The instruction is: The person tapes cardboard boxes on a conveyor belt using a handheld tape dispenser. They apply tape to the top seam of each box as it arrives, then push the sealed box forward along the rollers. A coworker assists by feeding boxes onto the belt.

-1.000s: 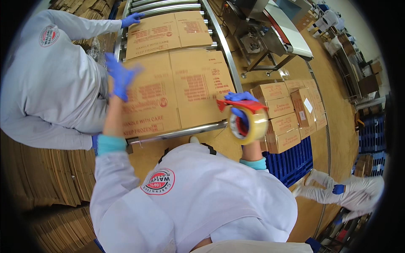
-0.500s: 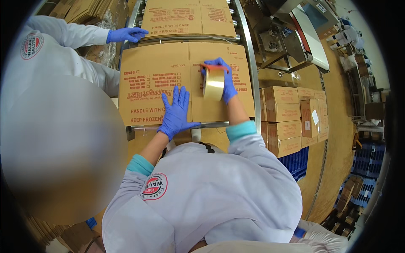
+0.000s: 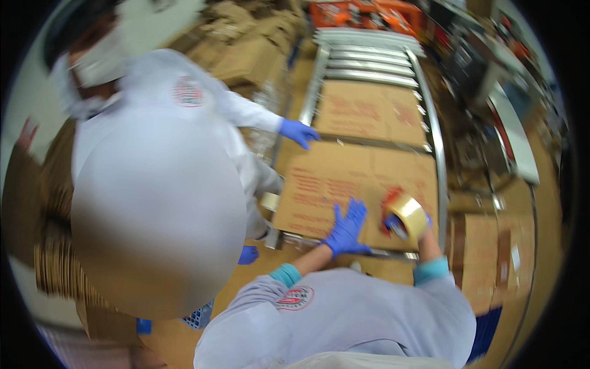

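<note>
A closed brown cardboard carton (image 3: pixel 326 165) with red print lies in front of me on a roller conveyor. My left hand (image 3: pixel 348 231), in a blue glove, lies flat on its near part with the fingers spread. In my blue-gloved right hand (image 3: pixel 425 226) is a tape dispenser with a red part (image 3: pixel 391 202) and a wide roll of yellowish tape (image 3: pixel 410 214). It is over the carton's near right part; blur hides whether it touches. My right fingers are mostly hidden behind the roll. A second carton (image 3: pixel 353 111) sits just beyond the first.
A co-worker's blue-gloved hand (image 3: pixel 298 132) reaches in from the left, by the gap between the cartons. Bare rollers (image 3: pixel 369 64) and orange crates (image 3: pixel 369 13) are farther off. Stacked cartons (image 3: pixel 480 264) stand at the right, flattened cardboard (image 3: pixel 61 273) at the left.
The view has swung up and left, so everything sits lower and farther right. My right hand has brought the dispenser closer to the carton's near edge and tilted it. My left hand stays flat.
</note>
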The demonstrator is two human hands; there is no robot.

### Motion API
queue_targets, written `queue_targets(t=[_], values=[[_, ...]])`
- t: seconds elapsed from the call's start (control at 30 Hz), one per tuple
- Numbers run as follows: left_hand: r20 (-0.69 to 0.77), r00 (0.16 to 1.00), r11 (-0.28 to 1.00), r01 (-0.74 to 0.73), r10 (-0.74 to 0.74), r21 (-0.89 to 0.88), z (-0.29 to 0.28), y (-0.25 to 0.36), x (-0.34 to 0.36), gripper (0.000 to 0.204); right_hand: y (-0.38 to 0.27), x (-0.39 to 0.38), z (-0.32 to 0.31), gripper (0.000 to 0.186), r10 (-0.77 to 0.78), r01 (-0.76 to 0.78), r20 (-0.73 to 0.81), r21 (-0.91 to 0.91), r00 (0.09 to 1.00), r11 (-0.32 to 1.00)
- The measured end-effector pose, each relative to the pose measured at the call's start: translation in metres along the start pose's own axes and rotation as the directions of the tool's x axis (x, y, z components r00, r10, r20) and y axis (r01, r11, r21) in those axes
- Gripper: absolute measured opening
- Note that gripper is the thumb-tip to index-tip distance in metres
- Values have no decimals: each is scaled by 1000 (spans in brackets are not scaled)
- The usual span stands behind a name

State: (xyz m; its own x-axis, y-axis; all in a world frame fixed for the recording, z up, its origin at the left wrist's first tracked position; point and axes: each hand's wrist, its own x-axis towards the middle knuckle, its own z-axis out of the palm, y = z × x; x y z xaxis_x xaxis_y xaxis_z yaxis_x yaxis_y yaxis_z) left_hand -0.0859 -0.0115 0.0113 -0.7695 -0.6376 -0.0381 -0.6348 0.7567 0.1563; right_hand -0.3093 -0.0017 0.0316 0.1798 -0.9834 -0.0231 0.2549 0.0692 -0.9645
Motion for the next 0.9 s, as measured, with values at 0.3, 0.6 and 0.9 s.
queue_targets(t=[0.3, 0.6, 0.9], values=[[-412, 892, 928, 23, -187, -372, -20, -64, -67, 67, -4, -51, 20, 40, -599, 479, -36, 640, 800, 601], [-333, 611, 649, 417, -718, -636, 2, -98, -178, 29, 9, -28, 37, 41, -616, 445, 12, 681, 787, 582], [-457, 641, 754, 316, -617, -576, -2, -93, -161, 22, 43, -3, 28, 43, -597, 374, -34, 807, 801, 457]])
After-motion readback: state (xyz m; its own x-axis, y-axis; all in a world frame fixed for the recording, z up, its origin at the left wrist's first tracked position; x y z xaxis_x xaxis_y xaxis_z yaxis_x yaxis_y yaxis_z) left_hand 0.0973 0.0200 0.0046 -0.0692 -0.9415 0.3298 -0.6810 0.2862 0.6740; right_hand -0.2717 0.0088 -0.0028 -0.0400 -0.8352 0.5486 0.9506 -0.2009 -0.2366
